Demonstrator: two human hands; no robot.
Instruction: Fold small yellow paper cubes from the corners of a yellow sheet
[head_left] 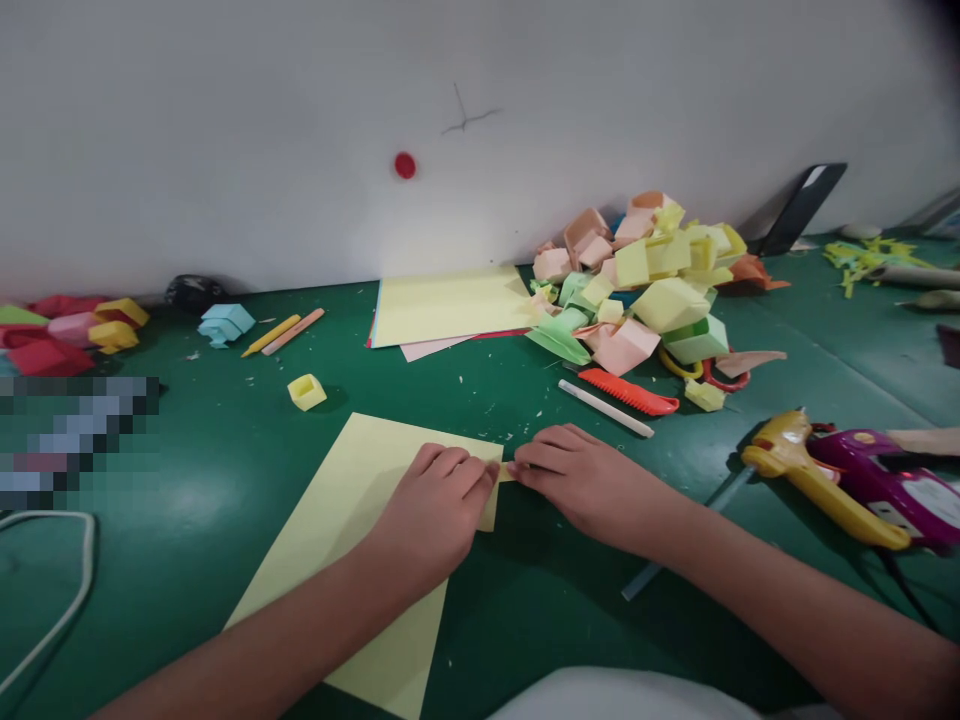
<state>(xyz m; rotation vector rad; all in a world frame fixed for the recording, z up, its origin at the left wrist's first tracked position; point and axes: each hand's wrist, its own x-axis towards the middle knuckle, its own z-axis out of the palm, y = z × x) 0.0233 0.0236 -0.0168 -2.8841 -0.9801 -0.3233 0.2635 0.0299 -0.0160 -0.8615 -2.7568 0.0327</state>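
A large yellow sheet of paper lies on the green table, slanting away from me. Over its right edge, my left hand is closed on a small piece of yellow paper, part of which shows below the fingers. My right hand pinches the right end of that same piece, its fingertips nearly meeting those of the left. Most of the small piece is hidden by my fingers. Farther back on the left sits a little open yellow paper box.
Folded paper shapes are heaped at the back right, near an orange cutter and a white pen. A yellow and purple glue gun lies right. Two pencils and stacked paper sheets lie near the wall.
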